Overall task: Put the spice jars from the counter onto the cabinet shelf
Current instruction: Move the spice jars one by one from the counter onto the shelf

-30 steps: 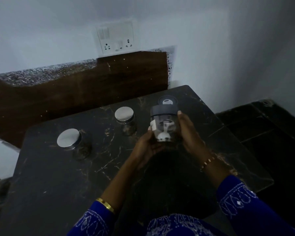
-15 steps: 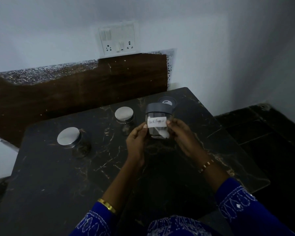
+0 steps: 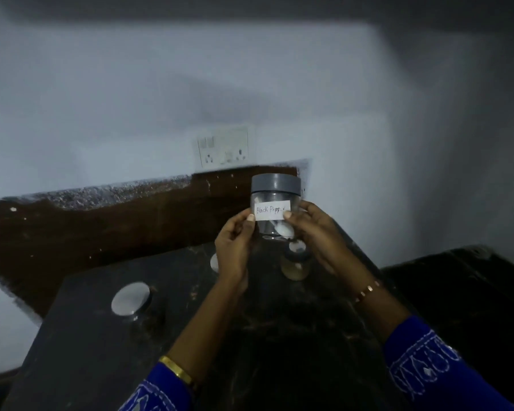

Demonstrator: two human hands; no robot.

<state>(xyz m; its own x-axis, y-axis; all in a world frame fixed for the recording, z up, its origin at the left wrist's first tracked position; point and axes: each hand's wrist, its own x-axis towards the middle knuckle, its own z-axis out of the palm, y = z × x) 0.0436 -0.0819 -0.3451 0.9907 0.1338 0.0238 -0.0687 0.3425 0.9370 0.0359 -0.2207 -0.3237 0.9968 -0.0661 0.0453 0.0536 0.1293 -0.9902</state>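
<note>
A clear jar [image 3: 275, 203] with a grey lid and a white label reading "Black Pepper" is held upright in the air above the dark marble counter [image 3: 107, 345]. My left hand [image 3: 235, 247] grips its left side and my right hand [image 3: 318, 232] its right side. A white scoop shows inside the jar. On the counter stand a silver-lidded jar [image 3: 130, 298] at the left, a second silver lid [image 3: 213, 261] mostly hidden behind my left hand, and a dark-lidded jar [image 3: 296, 261] below the held one. No cabinet shelf is in view.
A white wall with a switch and socket plate [image 3: 224, 148] rises behind the counter, above a dark brown backsplash [image 3: 101, 226]. A lower black surface [image 3: 463, 286] lies to the right of the counter.
Both hands have lifted the labelled jar higher, and the view has tilted up, so more wall shows. The jar was turned so its label faces me.
</note>
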